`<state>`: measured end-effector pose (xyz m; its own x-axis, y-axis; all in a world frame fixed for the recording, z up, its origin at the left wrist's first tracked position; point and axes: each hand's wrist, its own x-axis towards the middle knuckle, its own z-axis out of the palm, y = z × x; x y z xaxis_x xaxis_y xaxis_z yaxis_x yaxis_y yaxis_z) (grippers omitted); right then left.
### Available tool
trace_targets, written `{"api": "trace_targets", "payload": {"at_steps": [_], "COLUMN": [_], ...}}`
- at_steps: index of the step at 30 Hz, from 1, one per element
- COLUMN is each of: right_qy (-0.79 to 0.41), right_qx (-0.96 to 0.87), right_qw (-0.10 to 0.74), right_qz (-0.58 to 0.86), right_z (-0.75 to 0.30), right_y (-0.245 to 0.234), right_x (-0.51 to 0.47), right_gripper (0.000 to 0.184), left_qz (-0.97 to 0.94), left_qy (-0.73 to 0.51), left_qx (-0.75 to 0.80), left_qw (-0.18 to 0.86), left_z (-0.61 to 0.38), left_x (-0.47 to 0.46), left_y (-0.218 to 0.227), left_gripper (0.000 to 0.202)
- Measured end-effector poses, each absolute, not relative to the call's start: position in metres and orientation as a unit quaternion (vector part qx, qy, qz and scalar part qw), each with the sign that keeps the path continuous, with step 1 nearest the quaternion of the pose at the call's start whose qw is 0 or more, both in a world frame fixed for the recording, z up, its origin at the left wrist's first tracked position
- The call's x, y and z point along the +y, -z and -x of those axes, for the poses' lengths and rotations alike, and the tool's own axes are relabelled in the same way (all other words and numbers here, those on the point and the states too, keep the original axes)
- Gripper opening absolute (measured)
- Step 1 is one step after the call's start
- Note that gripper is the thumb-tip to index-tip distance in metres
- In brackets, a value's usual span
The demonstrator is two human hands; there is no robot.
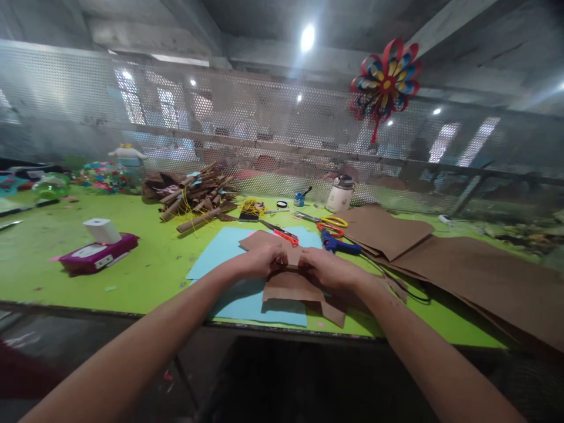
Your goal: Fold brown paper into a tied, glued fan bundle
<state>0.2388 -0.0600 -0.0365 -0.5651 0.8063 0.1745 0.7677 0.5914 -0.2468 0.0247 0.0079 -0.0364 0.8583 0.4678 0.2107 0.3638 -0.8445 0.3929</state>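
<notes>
A piece of brown kraft paper [293, 286] lies in front of me, with a raised fold or edge running between my hands. My left hand [264, 260] pinches that edge from the left, its fingers curled. From the right, my right hand [328, 269] grips the same edge, fingers bent and thumb partly hidden. Beneath the brown paper are light blue sheets [229, 249]. Just beyond my hands rests a pair of scissors with orange handles [288, 236]. A blue glue gun [339, 244] lies close to my right hand, its cord trailing right.
Large brown paper sheets [476, 267] cover the right side of the green table [150, 270]. Rolled brown paper tubes [202, 205] are piled at the back left. Also there are yellow-handled scissors [332, 221], a white jug [340, 195] and a purple box [99, 255].
</notes>
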Motion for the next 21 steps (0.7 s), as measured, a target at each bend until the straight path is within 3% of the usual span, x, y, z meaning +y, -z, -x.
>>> {"api": "trace_targets", "payload": {"at_steps": [5, 13, 17, 21], "right_qy": [-0.062, 0.071, 0.089, 0.103], "right_qx": [-0.879, -0.885, -0.878, -0.859], "right_qw": [0.11, 0.062, 0.064, 0.074], "right_qz": [0.459, 0.456, 0.465, 0.496], "right_z": [-0.24, -0.229, -0.227, -0.226], "right_y": [0.032, 0.035, 0.032, 0.022], "right_x": [-0.067, -0.073, -0.072, -0.078], "right_gripper": [0.018, 0.022, 0.018, 0.017], "left_qz": [-0.954, -0.969, -0.944, -0.922], "left_qy": [-0.115, -0.122, -0.132, -0.132], "left_qx": [0.227, 0.199, 0.269, 0.272], "left_qw": [0.161, 0.077, 0.142, 0.24], "left_z": [-0.022, -0.024, -0.023, -0.02], "left_x": [0.0, -0.013, -0.004, 0.011], "left_y": [0.025, 0.02, 0.024, 0.026], "left_gripper": [0.019, 0.009, 0.007, 0.019]}}
